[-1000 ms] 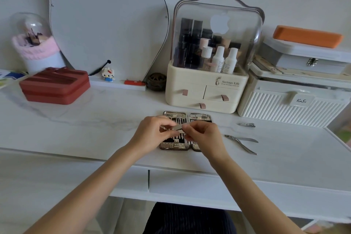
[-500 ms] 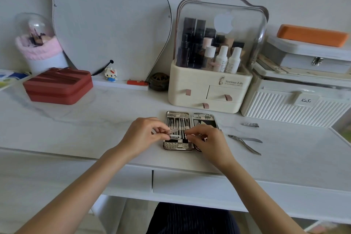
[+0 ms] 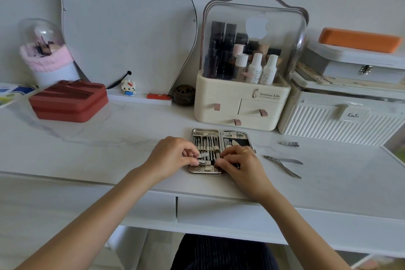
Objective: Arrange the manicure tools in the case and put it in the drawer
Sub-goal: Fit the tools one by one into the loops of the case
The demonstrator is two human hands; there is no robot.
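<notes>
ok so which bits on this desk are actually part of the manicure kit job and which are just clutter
Part of the job:
- open manicure case
- small tool held by left hand and right hand
- nail clipper
- nippers
- desk drawer

Just lying about:
- red case
- cosmetics organizer
- white ribbed box

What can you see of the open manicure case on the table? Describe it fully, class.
The manicure case lies open and flat on the white table, two shiny metal-looking halves with dark lining. Slim steel tools sit upright under straps in its left half. The left hand and right hand rest over its near part, pinching a small tool. The cream organiser stands behind it.
</notes>
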